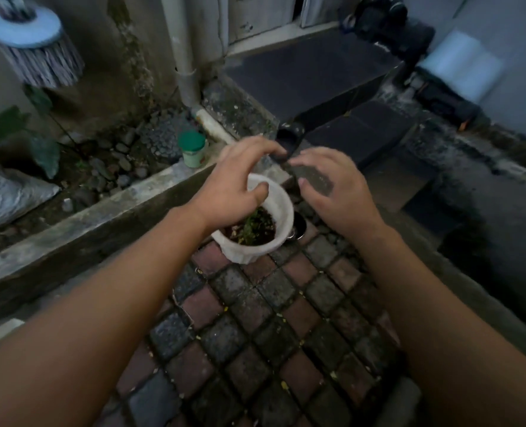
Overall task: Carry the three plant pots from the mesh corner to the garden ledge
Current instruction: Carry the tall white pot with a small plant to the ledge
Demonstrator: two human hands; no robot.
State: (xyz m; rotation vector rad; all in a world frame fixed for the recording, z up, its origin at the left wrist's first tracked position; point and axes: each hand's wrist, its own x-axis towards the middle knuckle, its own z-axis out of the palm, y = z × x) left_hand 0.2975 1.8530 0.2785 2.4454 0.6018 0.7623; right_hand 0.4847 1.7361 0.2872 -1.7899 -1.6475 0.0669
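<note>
The white pot (257,224) with its small green plant sits on the brick paving, at about 12 o'clock from the wearer and just beside the concrete ledge (107,217) that runs off toward 10 o'clock; it looks slightly tilted, though the wide lens may account for that. To take it well, both palms should likely close on opposite sides of the wall below the rim, thumbs kept out of the soil, and the lift should go straight up so nothing spills. The left hand (235,183) hovers over the far rim, fingers spread and curled, holding nothing, its thumb near the rim; whether it touches I cannot tell. The right hand (332,192) floats at 2 o'clock of the pot, spread wide and empty, palm down, clear of the pot; both forearms reach forward and converge.
</note>
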